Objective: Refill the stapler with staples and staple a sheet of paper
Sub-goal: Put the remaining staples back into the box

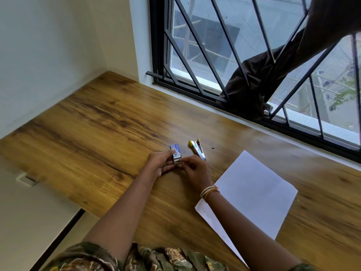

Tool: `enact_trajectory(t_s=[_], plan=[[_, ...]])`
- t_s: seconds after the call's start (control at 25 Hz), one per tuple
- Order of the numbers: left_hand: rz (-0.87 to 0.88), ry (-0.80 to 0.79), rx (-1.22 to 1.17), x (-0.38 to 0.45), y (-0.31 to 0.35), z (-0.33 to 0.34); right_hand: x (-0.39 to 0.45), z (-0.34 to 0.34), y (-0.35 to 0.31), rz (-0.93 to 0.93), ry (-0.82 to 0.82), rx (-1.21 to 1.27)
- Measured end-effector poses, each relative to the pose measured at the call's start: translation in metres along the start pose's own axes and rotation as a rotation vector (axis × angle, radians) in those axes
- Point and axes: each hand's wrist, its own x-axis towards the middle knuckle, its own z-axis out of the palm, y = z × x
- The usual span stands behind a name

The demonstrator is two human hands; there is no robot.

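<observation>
Head view shows both hands working on a small staple box (176, 151) in the middle of the wooden desk (97, 122). The left hand (159, 163) holds the box from its left side, thumb near the top edge and the fingers curled under it. The right hand (193, 170) meets it at the near end of the box, where a silver strip, probably staples (177, 160), comes out. The right fingertips are pinched close together on or just beside this strip; they are small in the picture, so I cannot tell if they really grip it or only touch it.

I judge that the step is to take a strip of staples out of the box. To do it well, the left hand should keep the box steady and low over the desk, and the right should pull the strip straight along its length, gently, because a bent strip breaks easily into pieces.

Just beside the box, on its right, lies the stapler (197, 149), which seems open; no hand touches it. The paper (252, 194) lies near the right forearm, and the arm covers its left corner.
</observation>
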Motion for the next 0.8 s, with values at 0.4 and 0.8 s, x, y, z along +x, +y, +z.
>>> enact_trajectory(t_s=[0.4,0.8], plan=[[0.012,0.003,-0.018,0.002,0.0,0.0,0.0037,-0.0059,0.0,0.006,-0.111,-0.042],[0.004,0.004,-0.034,0.0053,-0.001,0.0001,0.0054,0.0013,-0.0073,0.085,0.036,-0.007]])
